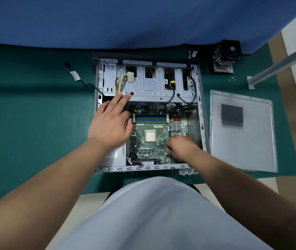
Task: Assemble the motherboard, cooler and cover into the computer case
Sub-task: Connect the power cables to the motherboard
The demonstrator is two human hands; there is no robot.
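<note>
**Lighting and picture quality**

Illumination is even, soft and moderately bright, with no hard-edged shadows. A broad dim band crosses the green mat (pixel 35 109) on the left. The grey cover panel (pixel 241 130) shows uneven, mottled reflection but no strong glare. Wide-angle distortion is marked: the edge of the blue cloth (pixel 143 20) bows, and the forearms stretch toward the lower corners. The centre is reasonably sharp; the pale garment (pixel 161 213) at the bottom is soft and out of focus.

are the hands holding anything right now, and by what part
Left hand holds nothing; its fingers lie straight over the case and motherboard. Right hand is curled at the board's near-right corner; what it pinches cannot be told.
</note>
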